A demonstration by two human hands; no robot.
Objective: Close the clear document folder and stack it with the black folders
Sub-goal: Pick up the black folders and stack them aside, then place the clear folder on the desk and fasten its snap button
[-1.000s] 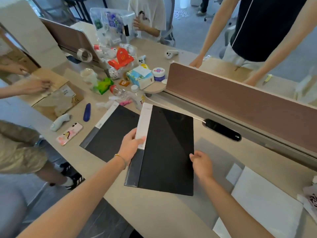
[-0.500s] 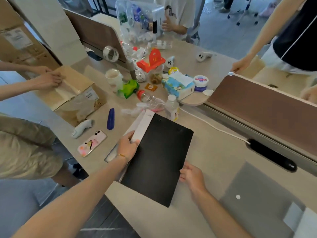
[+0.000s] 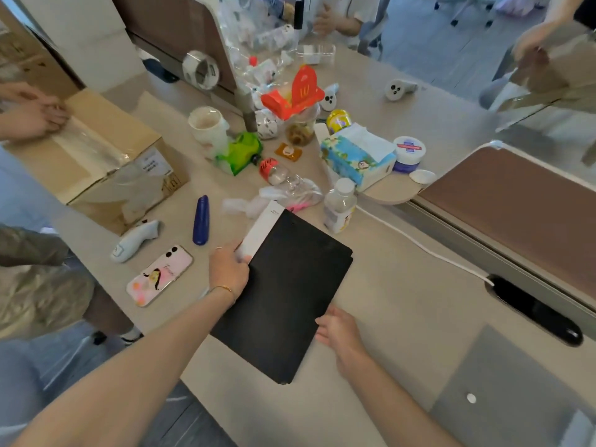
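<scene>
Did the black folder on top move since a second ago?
Yes. The top black folder slid left, away from the black cable slot, onto the other folder. The left hand rests on its spine.

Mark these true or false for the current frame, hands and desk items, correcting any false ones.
1. The left hand is on the white spine of the black folders. True.
2. The right hand rests on the phone. False: it touches the folders' right edge; the phone lies left of them.
3. The blue pen lies between the phone and the bottle. False: it lies left of the folders, above the phone.
4. The tissue box sits beyond the bottle. True.
</scene>
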